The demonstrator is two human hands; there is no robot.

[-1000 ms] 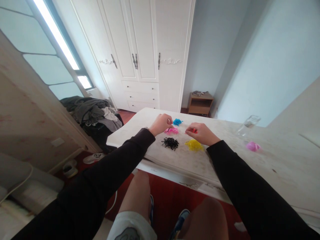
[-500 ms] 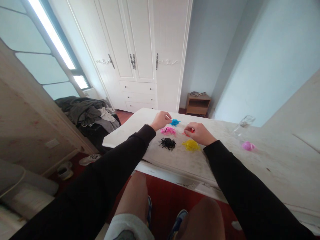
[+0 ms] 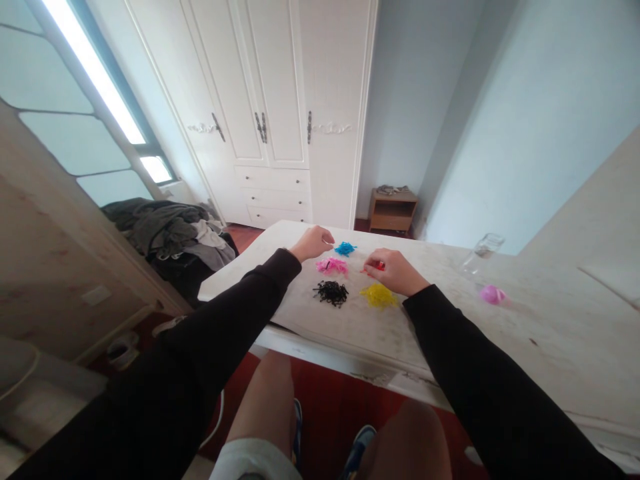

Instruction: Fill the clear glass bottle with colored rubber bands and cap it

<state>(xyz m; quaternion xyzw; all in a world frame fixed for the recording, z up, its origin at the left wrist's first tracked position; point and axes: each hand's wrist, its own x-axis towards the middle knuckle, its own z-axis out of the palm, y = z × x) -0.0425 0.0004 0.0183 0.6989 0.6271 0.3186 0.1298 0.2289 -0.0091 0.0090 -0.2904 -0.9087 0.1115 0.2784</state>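
Small piles of thin, band-like pieces lie on the white table (image 3: 345, 337), sorted by colour: blue (image 3: 345, 249), pink (image 3: 332, 267), black (image 3: 331, 293) and yellow (image 3: 379, 295). A dark piece rests in the pink pile. My left hand (image 3: 313, 244) hovers just left of the blue pile, thumb and fingers pinched together; what they hold, if anything, is too small to make out. At the red pieces (image 3: 380, 265), my right hand (image 3: 393, 269) has its fingertips drawn together and covers most of them. Whether a piece is between those fingertips is hidden.
Farther right on the table are a clear glass bottle or jar (image 3: 484, 255) and a pink rounded object (image 3: 493, 295). A white wardrobe (image 3: 280, 100) and a small wooden cabinet (image 3: 393, 210) stand beyond. Clothes (image 3: 165, 230) are heaped at the left.
My left hand has drawn slightly away from the blue pile, to the left. My right hand stays at the red pieces, and more red shows beside its fingers. The whole view has shifted a little.
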